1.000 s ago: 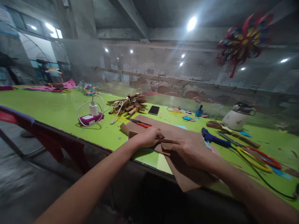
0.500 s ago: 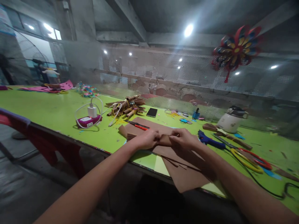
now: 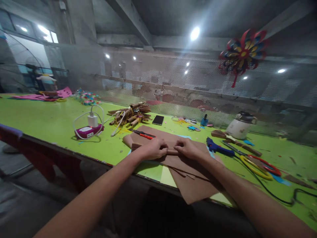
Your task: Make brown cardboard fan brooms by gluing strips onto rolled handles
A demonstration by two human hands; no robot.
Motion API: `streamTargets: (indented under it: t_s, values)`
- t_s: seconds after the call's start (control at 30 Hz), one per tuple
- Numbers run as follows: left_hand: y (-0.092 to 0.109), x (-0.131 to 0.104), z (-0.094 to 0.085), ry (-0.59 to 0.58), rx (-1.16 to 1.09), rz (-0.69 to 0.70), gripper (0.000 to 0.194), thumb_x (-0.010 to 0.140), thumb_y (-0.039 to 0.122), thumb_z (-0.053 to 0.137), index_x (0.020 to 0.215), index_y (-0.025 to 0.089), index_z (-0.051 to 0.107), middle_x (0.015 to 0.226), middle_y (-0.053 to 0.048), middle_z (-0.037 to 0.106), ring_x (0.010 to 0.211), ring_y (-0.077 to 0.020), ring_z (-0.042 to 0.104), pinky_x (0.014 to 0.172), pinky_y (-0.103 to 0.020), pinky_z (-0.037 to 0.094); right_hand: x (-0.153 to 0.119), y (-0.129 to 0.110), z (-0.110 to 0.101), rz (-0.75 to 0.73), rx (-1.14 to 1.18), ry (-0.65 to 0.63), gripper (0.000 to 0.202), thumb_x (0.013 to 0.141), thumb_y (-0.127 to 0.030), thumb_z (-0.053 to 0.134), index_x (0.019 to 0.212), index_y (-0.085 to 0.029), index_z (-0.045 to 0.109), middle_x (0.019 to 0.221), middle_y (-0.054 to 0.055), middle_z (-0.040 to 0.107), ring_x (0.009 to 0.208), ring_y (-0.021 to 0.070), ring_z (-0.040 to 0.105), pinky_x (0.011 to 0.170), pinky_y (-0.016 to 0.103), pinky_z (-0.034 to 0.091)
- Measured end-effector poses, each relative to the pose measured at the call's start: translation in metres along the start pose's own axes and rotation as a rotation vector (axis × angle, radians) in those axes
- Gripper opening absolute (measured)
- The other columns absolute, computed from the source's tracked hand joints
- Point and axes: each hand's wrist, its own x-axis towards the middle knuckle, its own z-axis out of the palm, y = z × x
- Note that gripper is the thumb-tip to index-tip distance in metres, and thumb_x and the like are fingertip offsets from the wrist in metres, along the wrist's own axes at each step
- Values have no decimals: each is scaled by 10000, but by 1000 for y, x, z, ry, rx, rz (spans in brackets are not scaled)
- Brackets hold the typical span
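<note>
Between my hands lies a narrow roll of brown paper (image 3: 172, 151), low over larger brown paper sheets (image 3: 198, 190). My left hand (image 3: 156, 148) has its fingers closed on the roll's left end. On the right end, the thumb and fingertips of my right hand (image 3: 187, 148) pinch the same roll. Just beyond my left hand, a red-handled cutting tool (image 3: 146, 134) rests on the sheets. A stack of brown paper strips (image 3: 135, 146) sits left of that hand.
Behind are a pile of brown paper rolls (image 3: 133, 114) and a black phone (image 3: 158, 120). A purple power strip (image 3: 86, 132) stands left. To the right lie a blue glue gun (image 3: 219, 147), scissors (image 3: 257, 167) and a white kettle (image 3: 239, 127). The table edge (image 3: 99, 161) runs close in front.
The brown paper between my hands was a wider, raised piece and now is a narrow roll lower on the sheets. My right hand has come slightly down and left. The view has shifted a little.
</note>
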Motion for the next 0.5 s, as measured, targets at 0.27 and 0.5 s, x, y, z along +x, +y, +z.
streamTargets:
  t_s: [0.27,0.5]
  values:
    - [-9,6,10,50,94,13,296,851,361,452,868,165,673,852,-66,561,732,-155,518,667,-251,394,-4,1,2,7,26,47,130,746,-173,543,818,-132,643,740,46,640,658,144,543,631,254,427]
    - [-9,6,11,73,62,62,338,858,403,449,818,151,670,819,-60,575,727,-149,523,677,-249,394,-25,-13,-16,-287,-148,-8,201,856,-236,477,898,-159,658,914,102,589,882,203,513,809,340,403]
